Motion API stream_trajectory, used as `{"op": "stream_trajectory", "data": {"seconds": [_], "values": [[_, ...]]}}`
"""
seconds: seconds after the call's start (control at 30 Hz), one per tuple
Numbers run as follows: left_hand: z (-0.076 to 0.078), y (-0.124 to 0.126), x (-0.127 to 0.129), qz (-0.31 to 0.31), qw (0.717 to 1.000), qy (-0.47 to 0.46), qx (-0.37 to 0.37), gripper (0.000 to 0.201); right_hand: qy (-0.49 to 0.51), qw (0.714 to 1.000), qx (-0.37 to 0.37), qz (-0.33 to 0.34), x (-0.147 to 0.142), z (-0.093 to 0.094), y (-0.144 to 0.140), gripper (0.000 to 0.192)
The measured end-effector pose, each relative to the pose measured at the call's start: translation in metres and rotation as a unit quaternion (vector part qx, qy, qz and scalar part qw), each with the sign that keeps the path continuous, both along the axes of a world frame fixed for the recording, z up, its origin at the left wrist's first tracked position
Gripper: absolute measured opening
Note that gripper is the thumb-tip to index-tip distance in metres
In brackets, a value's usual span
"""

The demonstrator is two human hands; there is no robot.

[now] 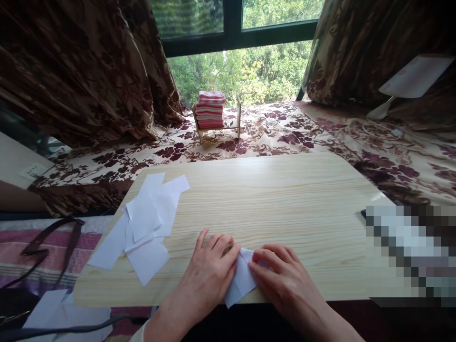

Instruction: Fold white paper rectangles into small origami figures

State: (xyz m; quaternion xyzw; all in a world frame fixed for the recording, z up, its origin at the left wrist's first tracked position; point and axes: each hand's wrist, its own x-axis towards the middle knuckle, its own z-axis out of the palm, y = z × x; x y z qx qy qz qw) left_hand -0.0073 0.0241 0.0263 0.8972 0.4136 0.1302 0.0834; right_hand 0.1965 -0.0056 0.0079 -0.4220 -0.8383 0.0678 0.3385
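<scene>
A small piece of white paper [239,284], folded over at the top, lies at the near edge of the wooden table [278,194]. My left hand [213,266] presses on its left side, thumb and index finger closed against the paper while the little finger sticks out. At the right side, the bent fingers and thumb of my right hand [281,273] pinch the paper's edge. My palms cover part of the sheet's sides. Several loose white paper sheets [144,218] overlap in a pile on the table's left, apart from my hands.
More paper [67,313] lies on the striped bedding at lower left, beside a dark strap [73,242]. A blurred-out object [409,256] is at the table's right edge. Behind stand a small rack with folded striped cloths [211,110] and a white lamp [415,76].
</scene>
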Motion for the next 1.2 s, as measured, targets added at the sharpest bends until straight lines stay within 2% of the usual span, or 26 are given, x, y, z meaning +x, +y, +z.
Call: {"op": "stream_trajectory", "data": {"seconds": [0.13, 0.33, 0.43, 0.63, 0.83, 1.03, 1.2], "values": [[-0.001, -0.006, 0.003, 0.012, 1.000, 0.001, 0.007, 0.030, 0.004, 1.000, -0.001, 0.000, 0.000, 0.000, 0.001, 0.021], [-0.008, -0.036, 0.014, 0.077, 0.996, -0.019, 0.046, 0.029, -0.011, 1.000, -0.011, -0.003, 0.006, 0.003, 0.006, 0.023], [-0.009, -0.045, 0.013, 0.084, 0.994, -0.036, 0.056, 0.029, -0.010, 1.000, -0.014, 0.007, 0.009, 0.003, 0.007, 0.022], [-0.007, -0.041, 0.007, 0.039, 0.994, -0.062, 0.075, 0.032, -0.009, 1.000, -0.020, 0.014, 0.011, 0.005, 0.007, 0.024], [-0.011, -0.032, 0.013, 0.033, 0.995, -0.025, 0.089, 0.032, -0.019, 0.999, -0.018, 0.020, 0.013, 0.004, 0.007, 0.025], [-0.012, -0.032, 0.013, 0.036, 0.995, -0.003, 0.092, 0.032, -0.009, 1.000, 0.021, 0.010, 0.022, -0.004, 0.001, 0.019], [-0.011, -0.032, 0.013, 0.034, 0.995, 0.008, 0.095, 0.032, -0.031, 0.999, 0.032, -0.006, 0.024, -0.004, -0.001, 0.019]]}}
